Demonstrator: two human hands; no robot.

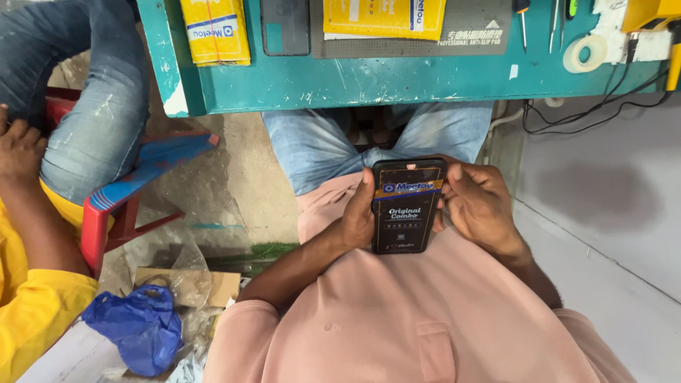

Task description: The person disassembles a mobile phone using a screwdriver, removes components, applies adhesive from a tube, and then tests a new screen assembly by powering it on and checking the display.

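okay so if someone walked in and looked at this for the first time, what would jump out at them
First the black phone screen panel, held upright between the left hand and right hand against a pink shirt at centre. Above it runs a teal workbench with yellow boxes, a grey mat and a tape roll. At the left edge sits another person in a yellow sleeve, beside a red stool and a blue bag.

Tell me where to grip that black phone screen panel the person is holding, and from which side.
Grip the black screen panel by its two long edges, from the sides, as the left hand and right hand do. It is thin, flat and face-up, so edges keep fingers off the labelled front.
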